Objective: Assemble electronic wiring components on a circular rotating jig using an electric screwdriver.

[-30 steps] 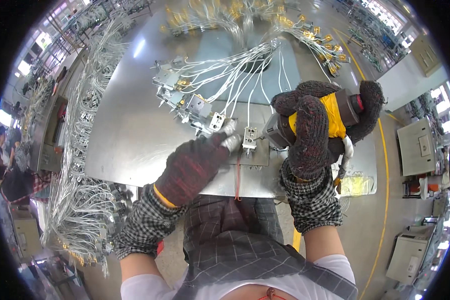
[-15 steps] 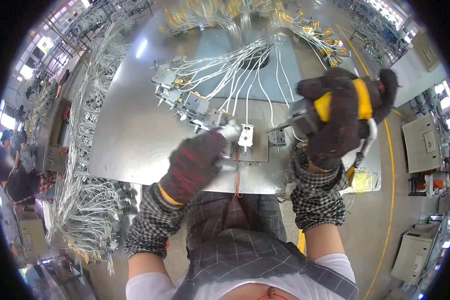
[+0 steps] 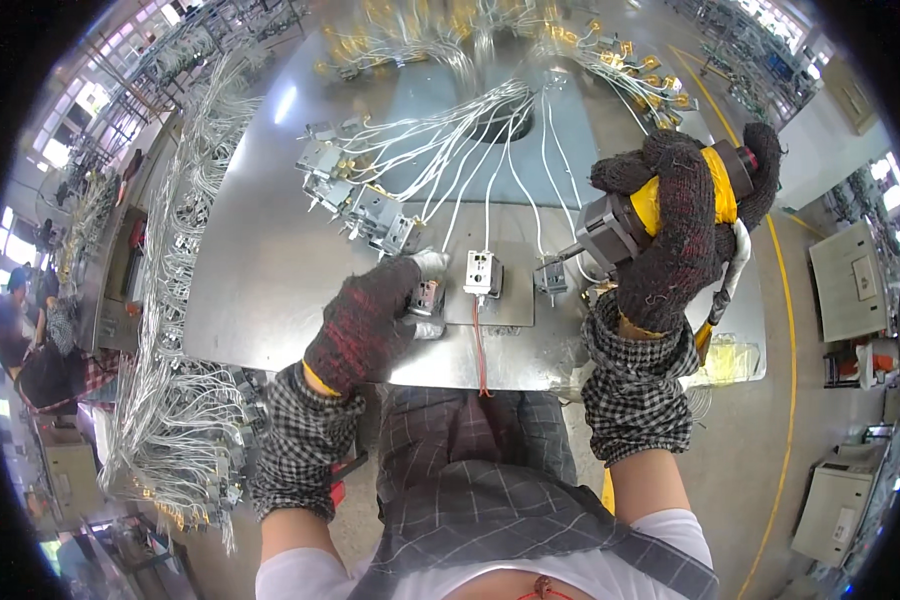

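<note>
Gripping one power tool (image 3: 610,228), right hand (image 3: 675,225) sits right of frame centre, fingers wrapped round body; tool's long axis slants lower left to upper right, bit (image 3: 562,256) pointing left, slightly down. Left hand (image 3: 365,322), left of centre, clamps one metal box (image 3: 427,298) between fingertips. Centre: one white-faced box (image 3: 482,272), one gray box (image 3: 550,280) by bit, contact unclear. One red cord (image 3: 479,345) below.

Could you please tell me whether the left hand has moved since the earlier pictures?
Yes: the left hand has moved left, nearer the left edge of the metal table.
</note>
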The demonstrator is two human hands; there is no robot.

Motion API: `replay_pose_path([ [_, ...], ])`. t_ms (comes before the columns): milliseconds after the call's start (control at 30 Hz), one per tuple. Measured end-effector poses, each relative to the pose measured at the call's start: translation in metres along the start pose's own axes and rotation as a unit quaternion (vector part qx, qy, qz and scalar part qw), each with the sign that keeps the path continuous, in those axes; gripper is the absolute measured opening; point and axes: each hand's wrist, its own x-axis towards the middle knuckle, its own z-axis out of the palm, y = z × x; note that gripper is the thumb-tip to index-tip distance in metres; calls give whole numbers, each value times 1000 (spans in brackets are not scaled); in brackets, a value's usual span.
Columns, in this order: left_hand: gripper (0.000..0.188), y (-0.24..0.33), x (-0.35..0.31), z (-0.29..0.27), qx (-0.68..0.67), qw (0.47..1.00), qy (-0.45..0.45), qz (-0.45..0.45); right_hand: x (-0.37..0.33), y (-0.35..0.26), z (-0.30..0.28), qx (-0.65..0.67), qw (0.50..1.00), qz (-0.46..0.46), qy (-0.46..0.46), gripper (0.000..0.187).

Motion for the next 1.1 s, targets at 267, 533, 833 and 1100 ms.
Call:
replay_pose_path([
  [267,61,43,48,52,-51,986,69,143,21,7,-25,-127,988,-89,-29,35],
  [533,62,25,46,21,-68,997,3,44,-10,12,-2,40,994,-51,-86,71],
  [833,55,26,48,26,24,997,-22,70,-23,18,3,204,976,68,-30,76],
  [1100,53,19,48,28,58,995,-34,75,-34,12,16,-8,993,-62,-100,76],
])
